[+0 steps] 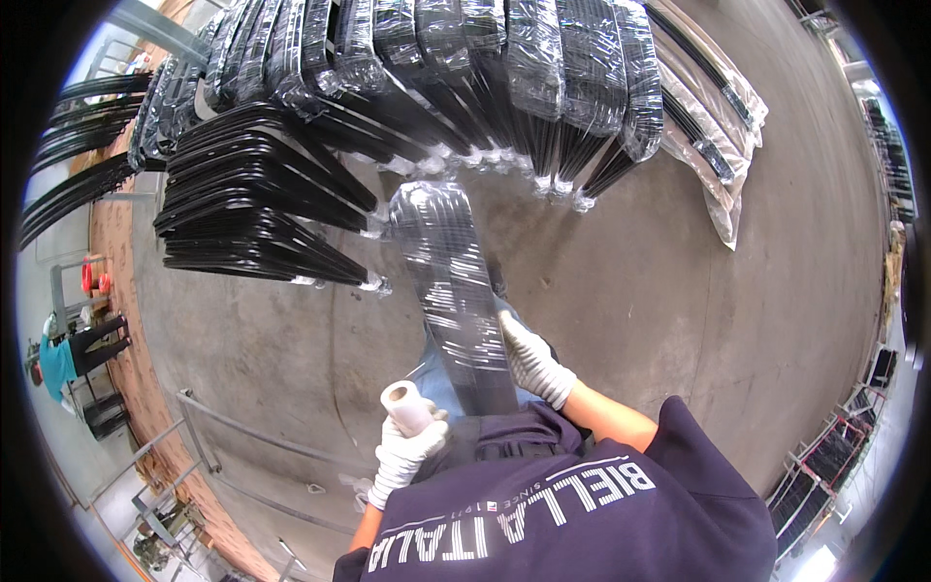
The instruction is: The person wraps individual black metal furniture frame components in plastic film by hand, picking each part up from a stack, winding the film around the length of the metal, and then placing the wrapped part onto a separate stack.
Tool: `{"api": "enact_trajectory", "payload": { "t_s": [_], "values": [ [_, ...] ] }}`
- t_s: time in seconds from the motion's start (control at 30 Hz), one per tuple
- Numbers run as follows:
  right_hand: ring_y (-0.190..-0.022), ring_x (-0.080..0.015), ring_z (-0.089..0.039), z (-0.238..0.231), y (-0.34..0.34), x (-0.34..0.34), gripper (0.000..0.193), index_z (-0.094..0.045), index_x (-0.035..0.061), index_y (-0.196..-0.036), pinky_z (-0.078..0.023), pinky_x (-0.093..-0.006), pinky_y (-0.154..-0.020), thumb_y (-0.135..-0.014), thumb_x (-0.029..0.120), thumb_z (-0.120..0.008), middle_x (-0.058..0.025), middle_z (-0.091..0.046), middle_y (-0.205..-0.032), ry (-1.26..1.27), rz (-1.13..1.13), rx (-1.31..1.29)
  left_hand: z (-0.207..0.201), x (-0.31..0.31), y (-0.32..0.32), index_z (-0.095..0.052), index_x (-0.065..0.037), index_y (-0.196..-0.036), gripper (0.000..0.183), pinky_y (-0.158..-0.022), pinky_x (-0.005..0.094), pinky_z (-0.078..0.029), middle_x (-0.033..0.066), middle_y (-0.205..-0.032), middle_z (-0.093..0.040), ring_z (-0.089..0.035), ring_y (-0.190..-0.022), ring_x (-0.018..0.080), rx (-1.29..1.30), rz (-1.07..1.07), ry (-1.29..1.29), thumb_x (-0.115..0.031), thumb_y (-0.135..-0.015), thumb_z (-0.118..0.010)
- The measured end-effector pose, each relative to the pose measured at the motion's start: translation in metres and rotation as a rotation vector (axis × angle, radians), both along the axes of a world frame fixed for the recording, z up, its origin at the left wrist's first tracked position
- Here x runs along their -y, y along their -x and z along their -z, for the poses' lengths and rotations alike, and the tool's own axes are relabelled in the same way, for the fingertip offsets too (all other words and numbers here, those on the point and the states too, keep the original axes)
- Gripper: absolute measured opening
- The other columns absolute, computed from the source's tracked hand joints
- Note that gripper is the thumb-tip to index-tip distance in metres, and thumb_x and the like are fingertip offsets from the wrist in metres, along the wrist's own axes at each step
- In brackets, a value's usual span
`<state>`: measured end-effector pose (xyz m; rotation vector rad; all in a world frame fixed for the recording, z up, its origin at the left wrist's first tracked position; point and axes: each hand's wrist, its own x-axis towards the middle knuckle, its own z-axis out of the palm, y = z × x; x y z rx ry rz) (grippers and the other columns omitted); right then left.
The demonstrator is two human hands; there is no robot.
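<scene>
A long bundle of black bent metal frames (448,276) stands in front of me, its far end covered in shiny clear film and its near end close to my waist. My right hand (533,361), in a white knitted glove, grips the bundle's right side near its lower part; the fingertips are partly hidden. In my gloved left hand (409,454) is a roll of clear stretch film (407,405), its cardboard core facing up. The fingers wrap around the roll, left of the bundle and apart from it.
Beyond the bundle stand several film-wrapped black frame bundles (436,39), with bare black frames (262,184) stacked at left. Wrapped black pieces lie on pale sheeting (722,179) at far right. A metal railing (262,490) runs at lower left; farther left a person (60,364) stands.
</scene>
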<state>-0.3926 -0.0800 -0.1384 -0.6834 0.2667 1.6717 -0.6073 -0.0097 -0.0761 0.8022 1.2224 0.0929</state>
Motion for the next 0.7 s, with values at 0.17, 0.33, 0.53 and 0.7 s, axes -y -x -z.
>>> {"api": "enact_trajectory", "payload": {
  "t_s": [0.17, 0.33, 0.53, 0.7],
  "values": [
    [-0.095, -0.0142, -0.054, -0.043, 0.013, -0.025, 0.057, -0.051, -0.0002, -0.117, -0.041, -0.0271, -0.088, -0.084, 0.046, -0.056, -0.0074, -0.058, -0.108, 0.243, -0.244, 0.664, -0.021, 0.017, -0.004, -0.052, -0.005, -0.106, 0.048, -0.076, 0.0262, -0.048, 0.0035, -0.093, -0.060, -0.058, -0.085, 0.0112, 0.047, 0.008, -0.196, -0.001, -0.064, -0.074],
    [-0.093, -0.0112, -0.051, -0.046, 0.020, -0.033, 0.058, -0.054, 0.0001, -0.112, -0.039, -0.0264, -0.086, -0.082, 0.050, -0.057, -0.0057, -0.058, -0.103, 0.162, -0.150, 0.555, -0.035, 0.008, -0.033, -0.051, -0.004, -0.114, 0.056, -0.080, 0.0241, -0.044, 0.0007, -0.097, -0.059, -0.055, -0.088, 0.0085, 0.119, 0.316, -0.426, -0.006, -0.065, -0.077],
    [-0.102, -0.0183, -0.047, -0.017, 0.038, -0.007, 0.066, -0.050, 0.0044, -0.118, -0.034, -0.0291, -0.091, -0.084, 0.060, -0.044, -0.0099, -0.053, -0.115, 0.276, -0.413, 0.892, -0.046, 0.012, -0.052, -0.054, -0.010, -0.113, 0.055, -0.078, 0.0275, -0.047, 0.0073, -0.094, -0.064, -0.061, -0.085, 0.0139, -0.035, 0.717, -0.480, -0.027, -0.066, -0.076],
    [-0.088, -0.0129, -0.051, 0.015, 0.050, 0.005, 0.050, -0.058, 0.0040, -0.106, -0.040, -0.0272, -0.083, -0.088, 0.049, -0.048, -0.0046, -0.060, -0.093, 0.153, -0.087, 1.059, -0.029, 0.021, -0.044, -0.054, -0.010, -0.112, 0.053, -0.073, 0.0274, -0.048, 0.0064, -0.087, -0.064, -0.061, -0.078, 0.0134, 0.070, 0.719, -0.489, -0.031, -0.068, -0.073]
  ]
}}
